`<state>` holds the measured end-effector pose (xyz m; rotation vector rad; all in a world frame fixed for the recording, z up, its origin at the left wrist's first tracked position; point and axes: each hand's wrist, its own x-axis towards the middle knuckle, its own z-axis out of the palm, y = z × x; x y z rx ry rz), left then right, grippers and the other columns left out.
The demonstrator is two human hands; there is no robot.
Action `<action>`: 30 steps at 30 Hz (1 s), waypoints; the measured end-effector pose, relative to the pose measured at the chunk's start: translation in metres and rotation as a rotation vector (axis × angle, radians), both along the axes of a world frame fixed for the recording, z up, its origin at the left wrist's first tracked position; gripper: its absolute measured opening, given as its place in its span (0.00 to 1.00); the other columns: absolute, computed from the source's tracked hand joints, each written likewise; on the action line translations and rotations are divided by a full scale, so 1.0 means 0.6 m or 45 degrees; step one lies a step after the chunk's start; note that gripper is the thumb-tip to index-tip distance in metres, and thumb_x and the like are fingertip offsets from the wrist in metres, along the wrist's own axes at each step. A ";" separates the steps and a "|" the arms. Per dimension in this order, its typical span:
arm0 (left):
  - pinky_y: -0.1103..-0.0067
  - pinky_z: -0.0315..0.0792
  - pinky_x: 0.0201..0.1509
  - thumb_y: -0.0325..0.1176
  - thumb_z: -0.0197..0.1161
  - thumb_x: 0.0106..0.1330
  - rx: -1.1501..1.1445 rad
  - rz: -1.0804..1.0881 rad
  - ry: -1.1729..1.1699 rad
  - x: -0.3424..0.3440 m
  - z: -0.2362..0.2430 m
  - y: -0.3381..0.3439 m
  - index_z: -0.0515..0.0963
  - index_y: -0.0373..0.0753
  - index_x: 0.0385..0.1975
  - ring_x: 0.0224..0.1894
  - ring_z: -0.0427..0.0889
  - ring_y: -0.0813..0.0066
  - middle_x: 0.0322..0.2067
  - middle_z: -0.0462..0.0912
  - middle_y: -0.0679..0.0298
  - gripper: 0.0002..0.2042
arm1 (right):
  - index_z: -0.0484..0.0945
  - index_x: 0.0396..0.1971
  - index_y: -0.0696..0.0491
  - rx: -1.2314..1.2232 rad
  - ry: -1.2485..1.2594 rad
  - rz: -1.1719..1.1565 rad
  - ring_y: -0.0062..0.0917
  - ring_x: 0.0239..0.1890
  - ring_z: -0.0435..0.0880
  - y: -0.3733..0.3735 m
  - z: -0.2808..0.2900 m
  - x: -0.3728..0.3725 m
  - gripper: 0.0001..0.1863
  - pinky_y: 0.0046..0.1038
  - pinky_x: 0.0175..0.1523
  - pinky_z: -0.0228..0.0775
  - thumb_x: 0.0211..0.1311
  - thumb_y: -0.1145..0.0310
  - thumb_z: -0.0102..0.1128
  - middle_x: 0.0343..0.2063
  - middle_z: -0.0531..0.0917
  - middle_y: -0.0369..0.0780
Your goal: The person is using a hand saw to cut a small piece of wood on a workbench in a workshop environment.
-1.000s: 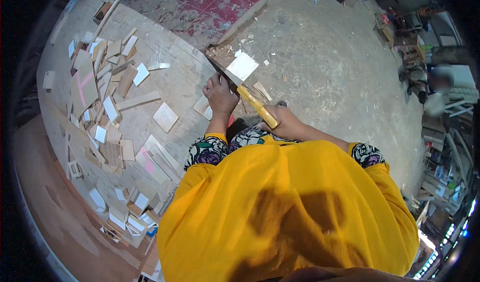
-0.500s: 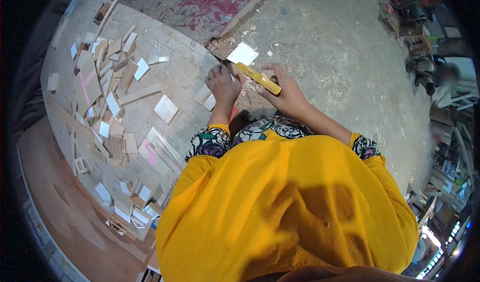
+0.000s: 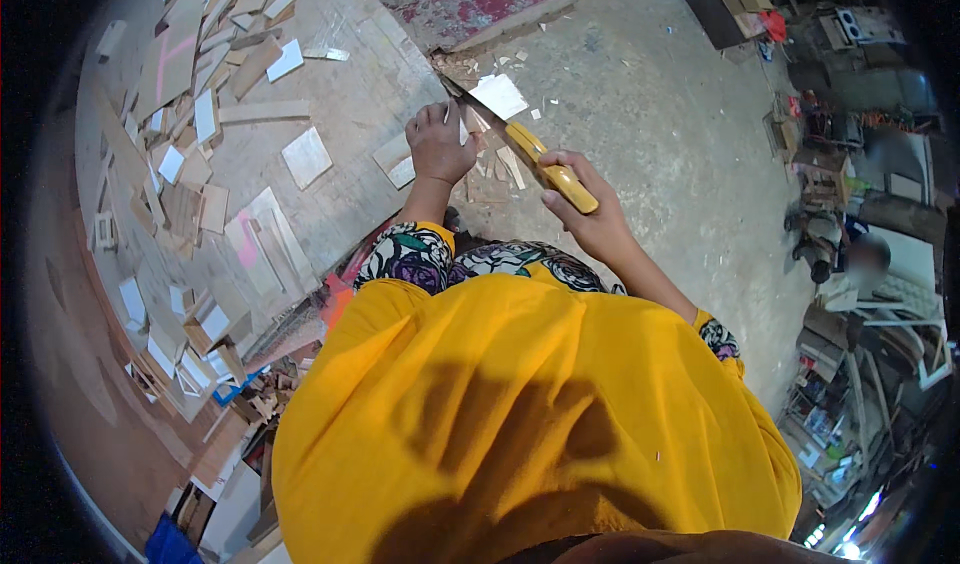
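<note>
My right hand (image 3: 585, 199) is closed round the long yellow handle of a hand saw (image 3: 553, 168). Its narrow dark blade slants away to the far left, toward the table's corner, beside my left hand. At the table's edge, my left hand (image 3: 440, 149) has its fingers curled over a small pale piece of wood (image 3: 463, 129), mostly hidden by the fingers. A flat wood piece (image 3: 398, 159) lies on the tabletop just left of that hand. Where the blade meets the wood cannot be made out.
Wood offcuts (image 3: 190, 94) are heaped across the left of the table (image 3: 365, 74). A square white-faced piece (image 3: 306, 157) lies apart from them. Beyond the blade, a white sheet (image 3: 497, 96) and chips lie on the concrete floor (image 3: 650, 114). Another person (image 3: 835, 249) is at far right.
My right hand has drawn the saw back toward me and to the right, so more of the blade shows. My left hand stays at the table's edge. The view has shifted.
</note>
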<state>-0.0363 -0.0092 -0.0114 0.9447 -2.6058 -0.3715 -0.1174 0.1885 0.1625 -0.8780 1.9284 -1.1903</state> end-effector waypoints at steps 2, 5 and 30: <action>0.62 0.58 0.58 0.45 0.66 0.46 0.022 0.004 -0.012 0.000 0.000 0.005 0.73 0.39 0.52 0.53 0.67 0.62 0.46 0.73 0.60 0.30 | 0.70 0.47 0.50 0.008 -0.017 0.002 0.27 0.45 0.78 0.006 0.012 -0.005 0.17 0.26 0.50 0.67 0.58 0.73 0.60 0.43 0.78 0.39; 0.62 0.57 0.59 0.46 0.67 0.46 0.035 -0.046 0.012 0.000 -0.001 0.009 0.72 0.40 0.52 0.54 0.67 0.61 0.46 0.72 0.59 0.31 | 0.70 0.47 0.50 0.021 -0.027 0.006 0.25 0.44 0.76 0.003 0.026 -0.006 0.17 0.25 0.51 0.66 0.58 0.74 0.60 0.43 0.77 0.38; 0.62 0.58 0.57 0.42 0.66 0.46 0.099 0.012 0.091 -0.019 0.006 0.009 0.73 0.40 0.51 0.53 0.67 0.59 0.46 0.72 0.58 0.29 | 0.74 0.48 0.47 0.305 -0.192 0.011 0.14 0.18 0.70 -0.068 0.077 -0.067 0.16 0.17 0.20 0.64 0.58 0.72 0.59 0.31 0.77 0.33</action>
